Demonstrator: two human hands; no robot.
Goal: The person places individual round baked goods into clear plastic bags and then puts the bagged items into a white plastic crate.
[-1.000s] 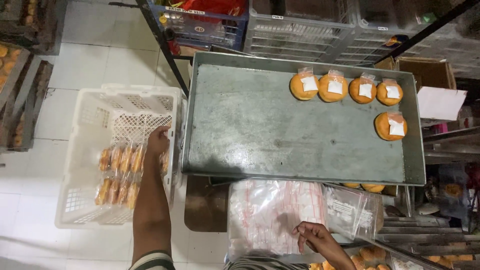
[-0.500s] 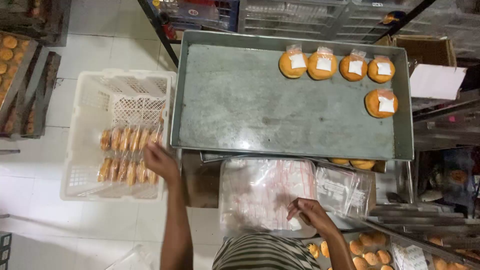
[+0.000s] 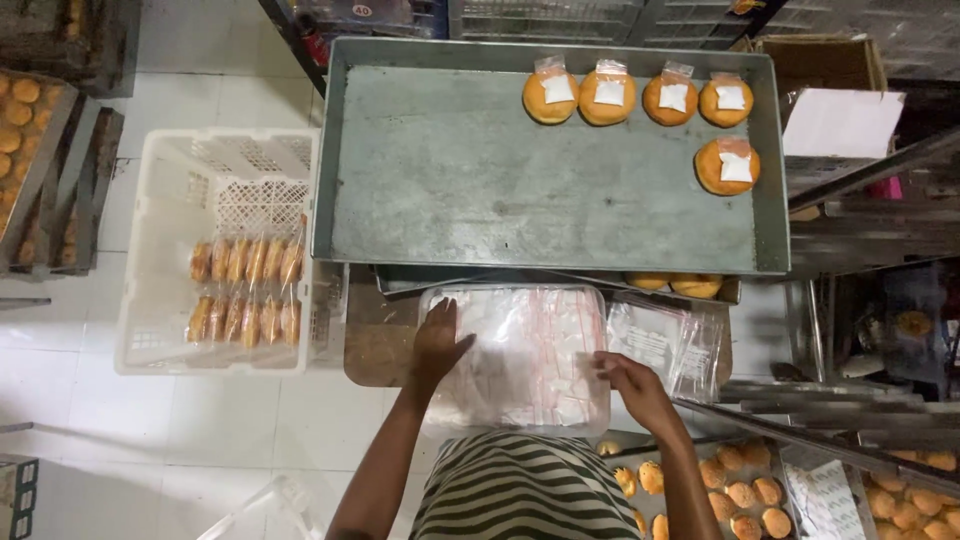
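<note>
Head view, looking straight down. Both hands rest on the stack of clear plastic bags (image 3: pixel 520 355) lying in a shallow tray on the small surface (image 3: pixel 375 345) directly below the large metal tray (image 3: pixel 450 170). Left hand (image 3: pixel 440 340) lies flat and open on the stack's left edge, fingers spread, pinning nothing; right hand (image 3: pixel 628 378) sits at the stack's right edge with fingertips pinched on the corner of a top bag, a light grip on that bag only. Progress, judged from the layout: five bagged buns (image 3: pixel 640 98) sit on the metal tray, four in a row along its far edge and one below them at the right edge; most of the tray floor is bare. Two rows of bagged buns (image 3: pixel 245 290) stand on edge in the white crate (image 3: pixel 160 250) on the floor to the left, filling only a middle band of it. Unbagged buns (image 3: pixel 740 495) remain in a tray at lower right, and more on racks at the far left, so a good deal looks left. Room: the metal tray's near edge overhangs the bag stack closely, so lifting upward there is tight; the left side toward the crate is open; the right is crowded by a loose bag pile (image 3: pixel 665 340) and rack rails (image 3: pixel 830 410).
</note>
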